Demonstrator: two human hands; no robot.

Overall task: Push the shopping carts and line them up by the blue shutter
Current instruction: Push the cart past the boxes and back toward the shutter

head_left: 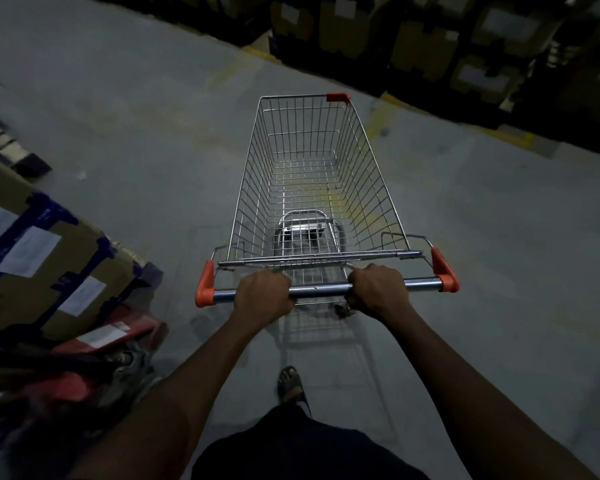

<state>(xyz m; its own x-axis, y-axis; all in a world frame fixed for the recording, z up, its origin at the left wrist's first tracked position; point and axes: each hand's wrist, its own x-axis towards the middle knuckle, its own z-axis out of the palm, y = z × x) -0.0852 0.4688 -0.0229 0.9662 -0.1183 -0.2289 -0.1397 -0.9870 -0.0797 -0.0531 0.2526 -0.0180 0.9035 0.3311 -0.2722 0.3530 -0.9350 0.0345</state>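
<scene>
An empty wire shopping cart (312, 174) with orange corner caps stands straight ahead of me on the grey concrete floor. Its chrome handle bar (321, 291) runs across the middle of the view. My left hand (263, 297) is closed around the bar left of centre. My right hand (378, 292) grips the same bar right of centre. Both arms reach forward from the bottom of the view. No blue shutter is in view.
Taped cardboard boxes (45, 268) on a red pallet truck (94, 355) stand close on my left. Stacked boxes on dark pallets (430, 46) line the far right beyond a yellow floor line (385, 116). My sandalled foot (290, 384) is under the cart's rear.
</scene>
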